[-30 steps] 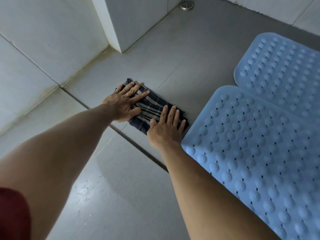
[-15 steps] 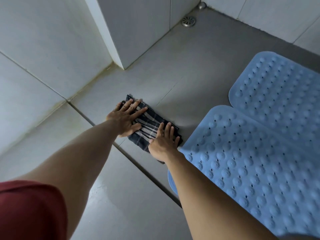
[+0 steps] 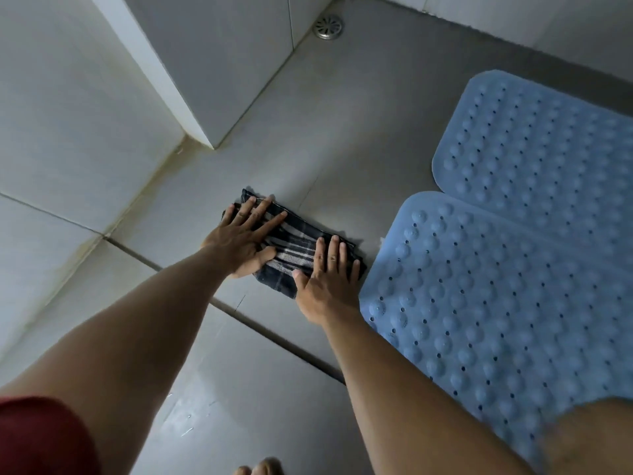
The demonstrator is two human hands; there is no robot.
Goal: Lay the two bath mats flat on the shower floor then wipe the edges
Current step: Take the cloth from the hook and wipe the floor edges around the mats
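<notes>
Left grip (image 3: 239, 242), right grip (image 3: 327, 286); cloth (image 3: 295, 244) half-hidden

There is just one camera. It sits on the person's head, up high, and looks down and a bit forward at the shower floor (image 3: 342, 132). The left arm (image 3: 137, 337) and the right arm (image 3: 394, 371) come in from the bottom edge, close to the camera. The drain (image 3: 328, 27) is far off at the top. The near mat (image 3: 496, 303) fills the right side.
</notes>
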